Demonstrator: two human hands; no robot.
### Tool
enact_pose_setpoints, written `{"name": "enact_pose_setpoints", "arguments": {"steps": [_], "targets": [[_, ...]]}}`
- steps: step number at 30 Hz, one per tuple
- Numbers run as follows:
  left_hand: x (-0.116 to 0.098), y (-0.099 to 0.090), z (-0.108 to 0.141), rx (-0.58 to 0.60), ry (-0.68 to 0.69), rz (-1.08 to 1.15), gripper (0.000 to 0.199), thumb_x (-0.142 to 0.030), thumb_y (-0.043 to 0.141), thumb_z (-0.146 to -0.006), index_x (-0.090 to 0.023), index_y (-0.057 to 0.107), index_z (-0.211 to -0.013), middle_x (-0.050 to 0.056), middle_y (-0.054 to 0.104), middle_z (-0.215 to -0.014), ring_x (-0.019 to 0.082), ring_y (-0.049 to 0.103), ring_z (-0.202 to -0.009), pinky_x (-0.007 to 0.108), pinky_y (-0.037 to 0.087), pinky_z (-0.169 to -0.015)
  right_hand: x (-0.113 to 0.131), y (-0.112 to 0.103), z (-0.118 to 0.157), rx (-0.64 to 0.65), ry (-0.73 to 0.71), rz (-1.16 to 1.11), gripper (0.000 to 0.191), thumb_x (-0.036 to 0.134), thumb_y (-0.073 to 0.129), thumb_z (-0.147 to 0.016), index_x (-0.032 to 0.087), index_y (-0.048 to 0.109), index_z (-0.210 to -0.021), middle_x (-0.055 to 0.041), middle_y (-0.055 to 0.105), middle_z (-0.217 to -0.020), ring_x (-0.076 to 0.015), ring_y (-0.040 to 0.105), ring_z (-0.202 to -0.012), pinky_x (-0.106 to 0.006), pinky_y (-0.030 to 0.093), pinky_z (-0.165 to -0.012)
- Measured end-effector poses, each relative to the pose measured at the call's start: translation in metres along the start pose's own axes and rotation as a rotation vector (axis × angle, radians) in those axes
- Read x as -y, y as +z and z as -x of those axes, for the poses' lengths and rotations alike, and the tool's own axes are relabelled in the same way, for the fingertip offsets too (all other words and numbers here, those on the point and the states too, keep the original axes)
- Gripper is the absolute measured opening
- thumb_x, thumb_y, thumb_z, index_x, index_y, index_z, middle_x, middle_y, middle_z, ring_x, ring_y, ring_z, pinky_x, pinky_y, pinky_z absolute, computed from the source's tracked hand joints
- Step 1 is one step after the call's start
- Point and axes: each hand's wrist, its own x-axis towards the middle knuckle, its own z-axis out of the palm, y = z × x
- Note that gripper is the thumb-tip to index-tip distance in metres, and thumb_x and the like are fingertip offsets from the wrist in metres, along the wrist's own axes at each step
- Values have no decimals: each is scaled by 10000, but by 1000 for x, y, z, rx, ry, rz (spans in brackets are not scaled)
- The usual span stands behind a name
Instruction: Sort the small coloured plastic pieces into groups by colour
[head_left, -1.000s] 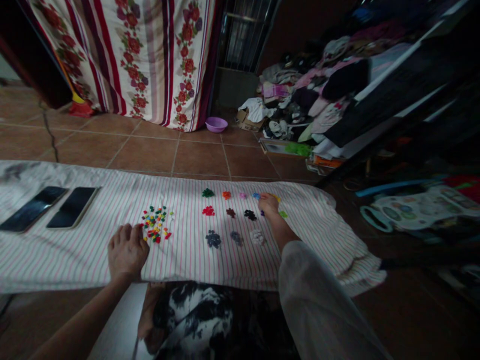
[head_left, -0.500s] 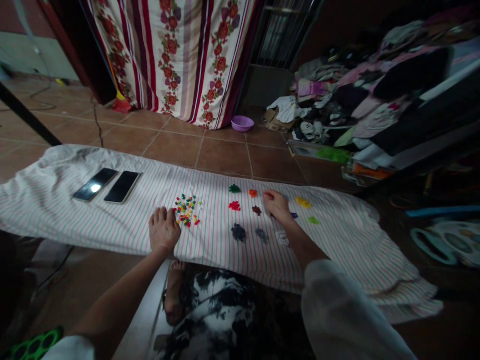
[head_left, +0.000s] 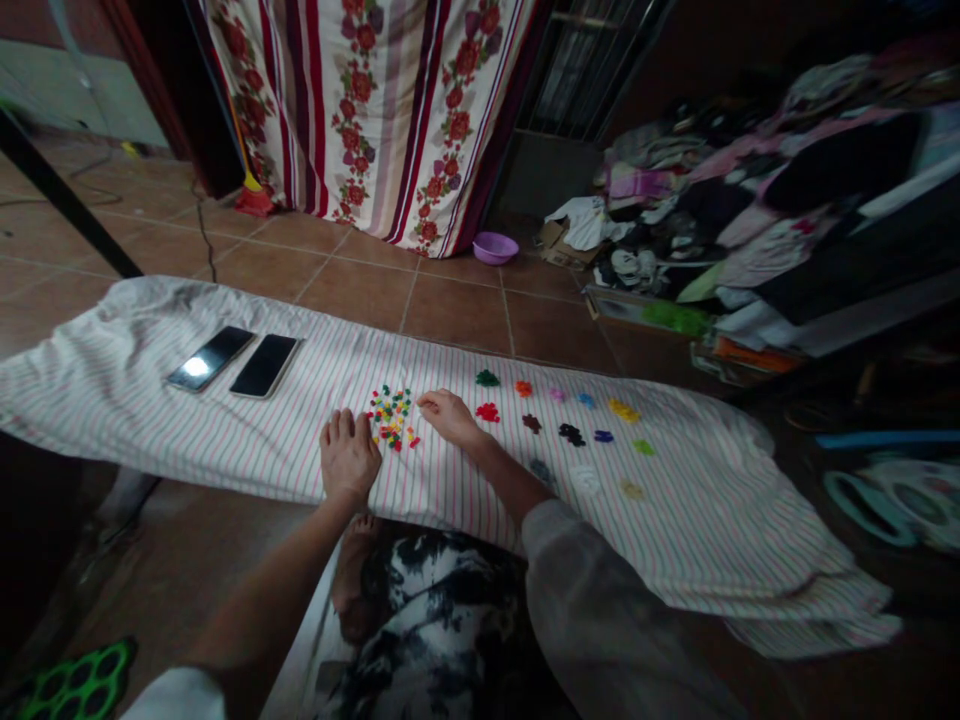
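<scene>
right hand [head_left: 448, 415] shifted left beside mixed pieces [head_left: 392, 416] | left hand [head_left: 351, 455] palm-down

Work Surface Layout

Two phones [head_left: 264, 366] lie side by side at the left end of the cloth [head_left: 697, 560]. Right of them lie scattered pieces [head_left: 394, 415]. Farther right, separate clusters [head_left: 571, 435] form three rows, back to front. The left hand [head_left: 350, 455] is at the scattered pieces' front-left edge; the right hand [head_left: 448, 413] is just right of them, before the leftmost clusters. Behind the cloth, a basin [head_left: 495, 248] stands on the floor [head_left: 457, 310], between the curtain [head_left: 409, 120] and a clothes heap [head_left: 675, 190].
</scene>
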Motion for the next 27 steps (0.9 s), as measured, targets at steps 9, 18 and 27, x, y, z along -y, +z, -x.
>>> {"name": "enact_pose_setpoints", "arguments": {"steps": [9,18,27], "targets": [[0,1,0,-2,5,2,415,-240,389,-917,-130,586,-1266,195,542,-1376,347,420,-1368,507,324,-1112,-4,21,14,-17,3,11,203,99,621,-820,207,731,-952,-26,627,-936,-142,615,-828,-254,479,-825],[0,-2,1,-21,18,1,400,-252,384,-913,-145,588,-1240,187,564,-1313,333,428,-1334,503,329,-1075,4,21,21,-149,149,-269,134,159,620,-850,247,672,-936,1,680,-913,-149,657,-842,-276,525,-819],[-5,-15,2,-1,10,-38,402,-320,309,-940,-168,597,-1176,159,583,-1206,319,480,-1229,469,364,-1004,-32,-36,70,-438,228,-529,142,220,596,-803,223,653,-933,7,677,-832,-148,664,-821,-274,541,-799]]}}
